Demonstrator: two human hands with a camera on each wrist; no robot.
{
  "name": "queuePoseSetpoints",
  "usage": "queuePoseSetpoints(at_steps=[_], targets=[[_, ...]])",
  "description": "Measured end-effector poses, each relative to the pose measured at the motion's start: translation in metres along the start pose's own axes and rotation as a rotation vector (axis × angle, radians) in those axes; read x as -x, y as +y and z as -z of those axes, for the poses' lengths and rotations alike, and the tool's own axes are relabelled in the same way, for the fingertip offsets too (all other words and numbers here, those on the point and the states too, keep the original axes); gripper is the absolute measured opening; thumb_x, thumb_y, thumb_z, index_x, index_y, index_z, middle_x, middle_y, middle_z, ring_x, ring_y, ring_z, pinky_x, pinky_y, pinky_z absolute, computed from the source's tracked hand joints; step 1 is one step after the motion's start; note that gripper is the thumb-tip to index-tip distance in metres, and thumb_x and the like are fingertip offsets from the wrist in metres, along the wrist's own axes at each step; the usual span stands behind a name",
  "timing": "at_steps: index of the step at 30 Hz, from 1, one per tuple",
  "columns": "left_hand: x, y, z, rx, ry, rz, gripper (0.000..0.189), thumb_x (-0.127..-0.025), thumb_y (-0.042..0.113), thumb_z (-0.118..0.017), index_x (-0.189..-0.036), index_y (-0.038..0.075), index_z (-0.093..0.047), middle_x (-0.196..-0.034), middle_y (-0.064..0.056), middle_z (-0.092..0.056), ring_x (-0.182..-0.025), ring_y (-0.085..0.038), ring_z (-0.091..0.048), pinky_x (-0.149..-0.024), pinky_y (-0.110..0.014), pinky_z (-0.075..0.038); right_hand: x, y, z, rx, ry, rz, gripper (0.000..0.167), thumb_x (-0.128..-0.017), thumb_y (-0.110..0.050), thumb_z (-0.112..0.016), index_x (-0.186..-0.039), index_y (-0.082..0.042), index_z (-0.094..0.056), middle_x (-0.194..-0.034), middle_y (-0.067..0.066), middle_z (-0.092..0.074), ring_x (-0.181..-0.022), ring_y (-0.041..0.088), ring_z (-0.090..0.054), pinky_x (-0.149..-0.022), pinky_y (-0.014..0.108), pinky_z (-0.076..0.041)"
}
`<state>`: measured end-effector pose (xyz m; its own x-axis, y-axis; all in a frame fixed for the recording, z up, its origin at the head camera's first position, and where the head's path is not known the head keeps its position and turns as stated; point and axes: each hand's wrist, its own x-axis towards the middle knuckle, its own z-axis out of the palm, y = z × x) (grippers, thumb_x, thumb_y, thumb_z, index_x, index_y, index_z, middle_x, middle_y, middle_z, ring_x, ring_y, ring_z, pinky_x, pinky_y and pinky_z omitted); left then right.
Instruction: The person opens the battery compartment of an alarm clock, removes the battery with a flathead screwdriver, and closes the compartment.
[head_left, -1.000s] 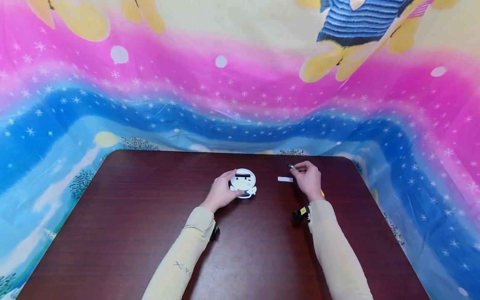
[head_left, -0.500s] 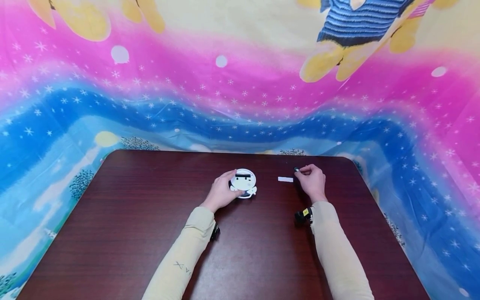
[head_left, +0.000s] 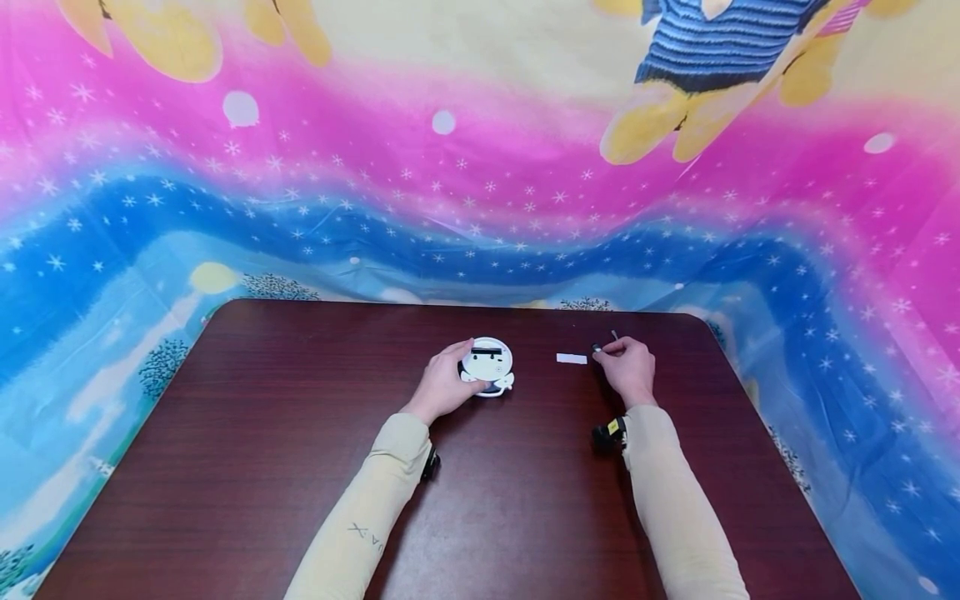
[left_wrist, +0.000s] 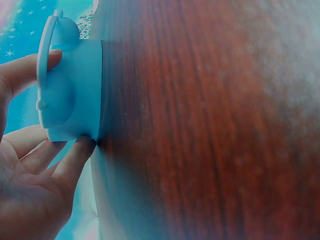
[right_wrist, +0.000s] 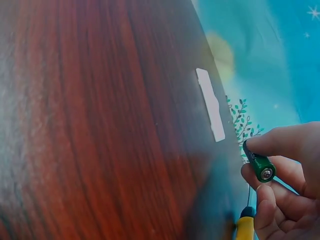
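Observation:
A white twin-bell alarm clock (head_left: 489, 364) lies face down on the table, its back up with a dark slot near the top. My left hand (head_left: 442, 386) grips its side, thumb and fingers spread round the body; the left wrist view shows its bells and handle (left_wrist: 44, 75). Between the thumb and fingers of my right hand (head_left: 632, 369) a small green battery (right_wrist: 261, 166) is pinched, its metal end facing the wrist camera. Under that hand is a screwdriver (right_wrist: 245, 226) with a yellow and black handle, mostly hidden in the head view.
A narrow white strip, seemingly a battery cover (head_left: 572, 359), lies between the clock and my right hand. The dark red-brown wooden table (head_left: 300, 417) ends at a far edge, with a printed cloth (head_left: 450, 208) hanging behind and along the sides.
My right hand has drawn back and slightly to the right with the battery, away from the white strip. The screwdriver's tip now shows beyond the fingers. The left hand and clock stay put.

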<state>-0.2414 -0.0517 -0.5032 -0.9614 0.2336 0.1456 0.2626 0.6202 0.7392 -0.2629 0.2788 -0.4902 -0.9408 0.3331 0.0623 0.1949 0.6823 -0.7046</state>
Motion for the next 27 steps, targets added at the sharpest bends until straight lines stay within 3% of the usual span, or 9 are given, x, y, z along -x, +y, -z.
queuePoseSetpoints(at_steps=[10, 27], targets=[[0.0003, -0.0008, -0.0003, 0.013, -0.001, 0.002, 0.084, -0.08, 0.025, -0.087, -0.15, -0.001, -0.048, -0.151, -0.012, -0.05, -0.139, -0.029, -0.045, -0.113, -0.04, -0.036, 0.0017, 0.0039, -0.0004, 0.068, 0.005, 0.012, 0.021, -0.091, -0.02, -0.078, -0.098, -0.001, -0.074, -0.094, 0.017, -0.073, -0.096, 0.038, -0.06, -0.086, 0.051, -0.048], [-0.0007, -0.0029, -0.0004, 0.011, -0.013, 0.0, 0.084, -0.081, 0.026, -0.087, -0.15, 0.0, -0.047, -0.152, -0.012, -0.049, -0.14, -0.028, -0.044, -0.114, -0.039, -0.035, 0.003, 0.0051, -0.0012, 0.085, -0.035, 0.006, 0.02, -0.091, -0.019, -0.079, -0.097, -0.001, -0.071, -0.094, 0.018, -0.074, -0.087, 0.035, -0.067, -0.084, 0.051, -0.051]])
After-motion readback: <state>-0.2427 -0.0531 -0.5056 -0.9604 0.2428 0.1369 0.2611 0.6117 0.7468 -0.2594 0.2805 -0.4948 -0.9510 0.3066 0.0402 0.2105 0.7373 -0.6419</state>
